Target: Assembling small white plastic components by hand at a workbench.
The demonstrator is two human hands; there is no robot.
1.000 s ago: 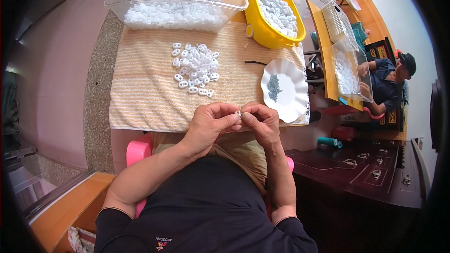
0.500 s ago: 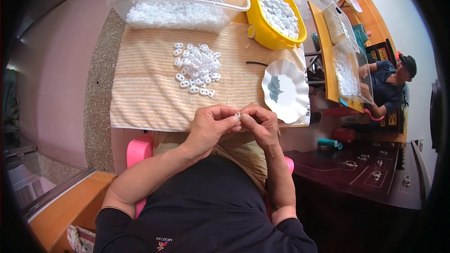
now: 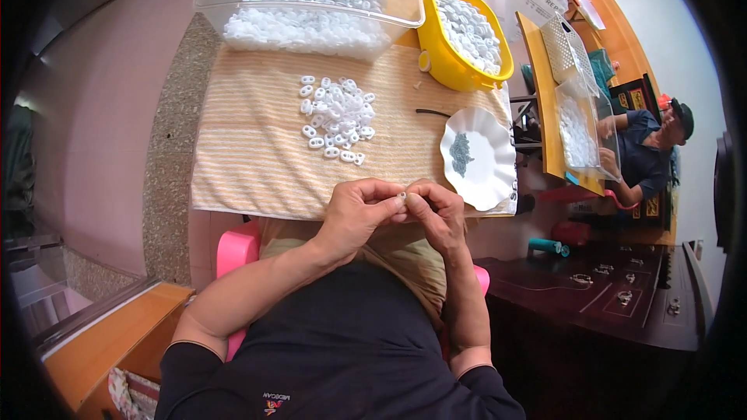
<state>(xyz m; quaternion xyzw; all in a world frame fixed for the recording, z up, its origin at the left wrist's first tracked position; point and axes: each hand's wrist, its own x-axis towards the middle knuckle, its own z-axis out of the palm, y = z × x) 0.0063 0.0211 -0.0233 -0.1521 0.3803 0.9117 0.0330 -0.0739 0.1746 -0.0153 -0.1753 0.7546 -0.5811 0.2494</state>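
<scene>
In front of my body, at the towel's near edge, both hands meet fingertip to fingertip. My left hand [image 3: 354, 214] pinches a small white plastic piece [image 3: 402, 195] between thumb and forefinger. My right hand [image 3: 437, 218] is closed in a pinch against the same piece; whatever is between its fingertips is hidden. Beyond them a loose pile of white two-holed plastic pieces [image 3: 340, 115] lies on the striped towel [image 3: 257, 163]. To the right, a white scalloped plate [image 3: 490, 159] holds a heap of tiny grey parts [image 3: 461, 155].
A clear plastic bin [image 3: 311, 9] of white pieces stands at the back, beside a yellow tub [image 3: 447, 62] of similar ones. A thin black strip [image 3: 432, 112] lies by the plate. Another person [image 3: 650, 136] sits at a table on the right, hands at a clear bin [image 3: 580, 132].
The whole scene has slid slightly right and down in the picture. Both hands stay pinched together at the small white piece, with little movement relative to the towel.
</scene>
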